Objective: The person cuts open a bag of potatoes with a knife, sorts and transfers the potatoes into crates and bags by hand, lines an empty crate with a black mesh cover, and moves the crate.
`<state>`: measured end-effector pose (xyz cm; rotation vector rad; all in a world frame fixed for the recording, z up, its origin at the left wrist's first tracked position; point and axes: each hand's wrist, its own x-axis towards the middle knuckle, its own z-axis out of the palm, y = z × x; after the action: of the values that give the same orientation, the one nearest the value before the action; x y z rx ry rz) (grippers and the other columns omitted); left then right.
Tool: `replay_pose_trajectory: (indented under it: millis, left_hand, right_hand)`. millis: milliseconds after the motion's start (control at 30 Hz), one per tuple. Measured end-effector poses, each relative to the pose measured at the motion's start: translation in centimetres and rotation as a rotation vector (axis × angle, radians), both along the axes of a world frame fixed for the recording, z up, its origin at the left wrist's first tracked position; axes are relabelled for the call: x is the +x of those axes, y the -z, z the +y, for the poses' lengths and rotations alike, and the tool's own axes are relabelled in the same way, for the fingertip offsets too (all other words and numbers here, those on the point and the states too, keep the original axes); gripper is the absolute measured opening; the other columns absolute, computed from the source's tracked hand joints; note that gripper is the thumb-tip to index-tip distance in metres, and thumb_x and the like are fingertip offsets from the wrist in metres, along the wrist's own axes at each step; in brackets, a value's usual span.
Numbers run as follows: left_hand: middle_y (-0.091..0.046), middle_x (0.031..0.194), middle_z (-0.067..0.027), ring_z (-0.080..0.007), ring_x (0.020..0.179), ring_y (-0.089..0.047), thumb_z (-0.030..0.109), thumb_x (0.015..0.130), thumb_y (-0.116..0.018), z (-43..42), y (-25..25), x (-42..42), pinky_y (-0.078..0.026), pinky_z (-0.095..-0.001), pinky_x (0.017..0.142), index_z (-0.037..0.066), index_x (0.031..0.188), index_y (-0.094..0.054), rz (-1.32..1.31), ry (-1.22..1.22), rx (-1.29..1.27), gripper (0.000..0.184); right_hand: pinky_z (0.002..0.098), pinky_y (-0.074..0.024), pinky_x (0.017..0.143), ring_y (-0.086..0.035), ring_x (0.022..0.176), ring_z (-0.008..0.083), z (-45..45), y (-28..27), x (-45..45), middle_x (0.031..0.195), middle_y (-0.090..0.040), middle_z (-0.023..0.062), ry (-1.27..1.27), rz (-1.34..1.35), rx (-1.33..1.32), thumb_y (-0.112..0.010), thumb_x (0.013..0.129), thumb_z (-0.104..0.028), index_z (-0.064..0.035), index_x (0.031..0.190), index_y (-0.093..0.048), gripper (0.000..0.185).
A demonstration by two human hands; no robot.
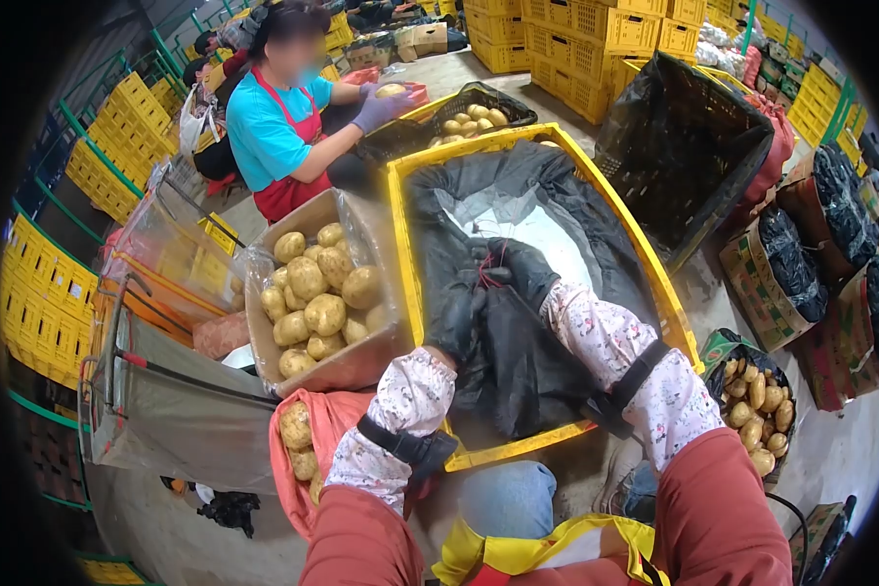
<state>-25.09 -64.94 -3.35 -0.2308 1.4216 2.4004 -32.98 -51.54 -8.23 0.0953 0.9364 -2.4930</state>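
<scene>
A yellow crate (662,293) lined with black plastic (518,376) stands in front of me, with a pale sheet (532,230) showing inside. Both my hands wear dark gloves and meet over the middle of the crate. My left hand (456,314) is closed on the gathered black plastic. My right hand (520,271) is closed beside it, at a thin red string (491,266) that lies around the gather. Some fingertips blend into the dark plastic.
A box of potatoes (308,283) stands left of the crate, a pink sack (298,430) below it. Another potato container (752,410) is at the right. A co-worker (283,127) holds a potato (391,90) behind. An empty black-lined crate (674,146) leans at the back right.
</scene>
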Motion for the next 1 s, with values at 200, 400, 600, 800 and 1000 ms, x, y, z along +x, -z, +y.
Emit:
replay_pose_trajectory:
  millis: [200, 400, 600, 800, 1000]
  left_hand:
    - [-0.046, 0.065, 0.0022, -0.0086, 0.056, -0.044, 0.021, 0.093, -0.049, -1.8, 0.9, -0.4, -0.041, -0.0243, 0.052, 0.003, 0.093, -0.062, 0.238, -0.181, 0.117, 0.023]
    - [-0.045, 0.065, 0.0041, -0.0066, 0.054, -0.04, 0.017, 0.095, -0.048, -1.3, -3.1, 1.1, -0.037, -0.0224, 0.053, 0.002, 0.092, -0.06, 0.546, -0.127, -0.226, 0.019]
    - [-0.045, 0.067, 0.0054, -0.0059, 0.056, -0.04, 0.02, 0.097, -0.046, -0.7, 0.4, 3.5, -0.038, -0.0214, 0.057, 0.002, 0.099, -0.059, 0.283, 0.125, -0.068, 0.021]
    - [-0.05, 0.076, 0.0002, -0.0091, 0.067, -0.048, 0.015, 0.094, -0.048, -5.0, -1.1, 0.6, -0.047, -0.0243, 0.066, 0.0, 0.11, -0.052, -0.007, 0.059, 0.16, 0.022]
    - [-0.047, 0.063, 0.0011, -0.0153, 0.065, -0.054, 0.014, 0.094, -0.046, -10.8, -0.9, -10.6, -0.05, -0.0338, 0.073, -0.006, 0.122, -0.047, 0.863, 0.009, -0.584, 0.034]
  right_hand:
    - [0.027, -0.0458, 0.057, -0.058, 0.077, 0.0137, 2.3, -6.1, 2.5, 0.084, -0.066, 0.0016, 0.383, 0.05, 0.766, -0.063, 0.081, -0.02, -0.011, 0.087, -0.071, 0.014]
    - [0.0225, -0.0396, 0.044, -0.054, 0.055, 0.013, 5.5, -3.9, -2.9, 0.079, -0.065, 0.004, 0.32, 0.406, 0.934, -0.06, 0.086, -0.018, -0.0086, 0.09, -0.071, 0.015]
    - [0.0242, -0.0445, 0.04, -0.053, 0.046, 0.0139, 4.4, -1.5, -7.1, 0.072, -0.065, 0.0086, 0.399, -0.106, 0.493, -0.055, 0.088, -0.01, -0.0029, 0.087, -0.065, 0.013]
    - [0.0332, -0.0521, 0.055, -0.065, 0.069, 0.0197, 7.2, 2.4, -6.6, 0.078, -0.066, 0.0112, 0.247, -0.044, 0.632, -0.048, 0.092, -0.021, -0.0028, 0.091, -0.066, 0.026]
    - [0.0261, -0.0478, 0.077, -0.062, 0.083, 0.0137, 5.6, -6.8, 1.2, 0.084, -0.068, 0.0064, 0.087, 0.6, 1.111, -0.063, 0.085, -0.023, -0.0091, 0.1, -0.069, 0.021]
